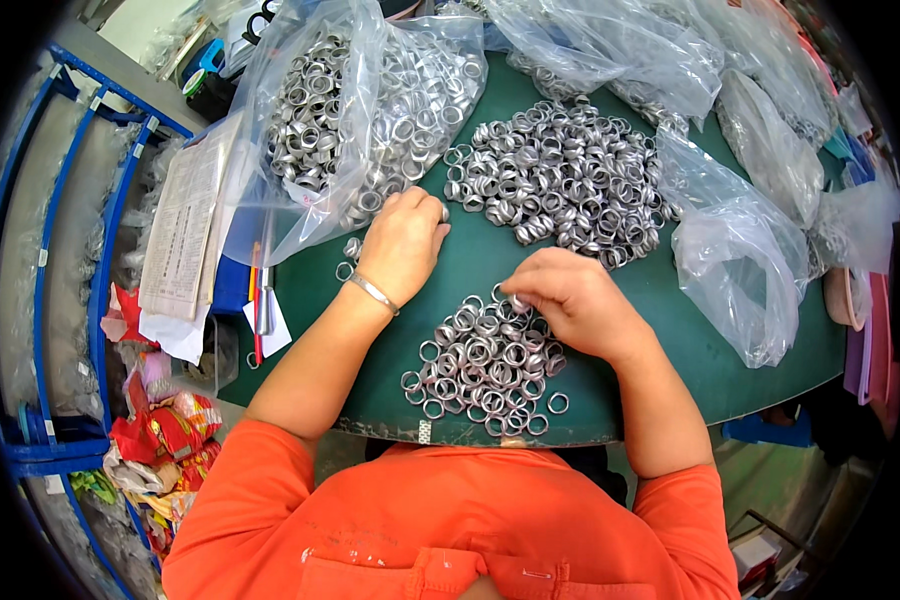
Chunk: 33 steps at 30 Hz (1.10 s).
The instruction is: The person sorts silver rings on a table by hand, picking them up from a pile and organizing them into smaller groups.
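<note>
Silver metal rings lie in a small near pile [485,365] close to the table's front edge. My right hand [575,300] is at that pile's far right side, its thumb and fingers pinched on a ring [517,303]. Farther left, my left hand [405,245] is curled, back upward, beside the open mouth of a clear plastic bag of rings [410,110]. A bit of a ring [444,213] shows at its fingertips; the rest is hidden. A larger ring pile [560,180] sits beyond both hands.
The green table [350,370] has a curved front edge. Clear plastic bags [740,260] lie at the right and back. At left are a printed sheet [185,220], pens [258,310] and a blue rack [45,270]. Loose rings [345,270] lie beside my left wrist.
</note>
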Available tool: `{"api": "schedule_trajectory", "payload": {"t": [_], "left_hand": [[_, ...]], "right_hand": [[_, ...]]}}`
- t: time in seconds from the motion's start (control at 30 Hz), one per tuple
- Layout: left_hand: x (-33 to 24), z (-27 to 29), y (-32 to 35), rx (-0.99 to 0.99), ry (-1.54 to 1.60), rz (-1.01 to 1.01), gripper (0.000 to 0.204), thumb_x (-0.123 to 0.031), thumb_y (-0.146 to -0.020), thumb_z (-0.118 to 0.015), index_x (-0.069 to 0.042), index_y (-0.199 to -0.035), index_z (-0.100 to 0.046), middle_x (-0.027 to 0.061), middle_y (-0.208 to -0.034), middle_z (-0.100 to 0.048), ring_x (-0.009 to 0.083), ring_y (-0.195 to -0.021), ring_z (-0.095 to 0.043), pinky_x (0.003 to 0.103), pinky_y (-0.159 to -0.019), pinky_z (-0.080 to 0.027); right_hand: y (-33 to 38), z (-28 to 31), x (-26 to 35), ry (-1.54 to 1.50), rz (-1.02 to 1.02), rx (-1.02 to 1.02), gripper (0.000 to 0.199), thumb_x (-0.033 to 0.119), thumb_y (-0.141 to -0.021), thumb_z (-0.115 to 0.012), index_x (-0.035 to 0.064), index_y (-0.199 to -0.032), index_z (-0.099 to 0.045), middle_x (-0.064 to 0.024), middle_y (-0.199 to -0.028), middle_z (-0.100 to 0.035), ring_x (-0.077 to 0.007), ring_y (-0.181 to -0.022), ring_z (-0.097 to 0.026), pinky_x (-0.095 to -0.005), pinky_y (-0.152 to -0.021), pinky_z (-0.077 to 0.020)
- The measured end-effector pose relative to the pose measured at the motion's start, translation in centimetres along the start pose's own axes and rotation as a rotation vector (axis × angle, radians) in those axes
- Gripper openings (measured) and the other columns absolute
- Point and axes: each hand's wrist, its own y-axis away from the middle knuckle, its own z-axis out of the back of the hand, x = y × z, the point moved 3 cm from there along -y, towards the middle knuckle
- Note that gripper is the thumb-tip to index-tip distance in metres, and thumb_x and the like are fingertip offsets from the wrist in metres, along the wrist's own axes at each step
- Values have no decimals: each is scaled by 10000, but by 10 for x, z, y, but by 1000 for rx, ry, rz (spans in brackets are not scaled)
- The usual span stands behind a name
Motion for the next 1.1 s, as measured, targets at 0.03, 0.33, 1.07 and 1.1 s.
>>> {"api": "schedule_trajectory", "payload": {"t": [0.03, 0.33, 1.07, 1.1], "left_hand": [[1, 1, 1, 4, 13, 14, 156, 11, -738, -681, -11, -879, -617, 153, -913, -592, 368, -856, -567, 429, -790, -475], [-40, 15, 7, -11, 552, 34, 157, 53, -761, -711, 4, -795, -566, 83, -854, -609, 143, -697, -620, 248, -599, -511], [-61, 26, 26, 91, 685, -396, 203, 77, -670, -641, -54, -824, -657, 59, -846, -680, 238, -706, -633, 337, -659, -509], [-64, 26, 28, 121, 650, -451, 212, 73, -656, -626, -63, -815, -660, 47, -854, -679, 236, -713, -635, 340, -659, -515]], "right_hand": [[0, -1, 2, 14, 9, 30, 199, -57, -755, -640, 27, -928, -695, -116, -878, -647, -305, -826, -632, -364, -726, -520], [-3, -1, 3, -136, -294, -160, 201, 42, -806, -702, 3, -998, -654, -111, -879, -644, -212, -751, -653, -306, -642, -523], [-4, 20, 9, 278, -69, -187, 132, 39, -789, -698, 31, -919, -680, -116, -842, -649, -305, -767, -638, -374, -660, -518], [-7, 23, 8, 351, -79, -225, 120, 34, -787, -695, 32, -906, -677, -114, -835, -641, -304, -766, -630, -377, -661, -514]]}}
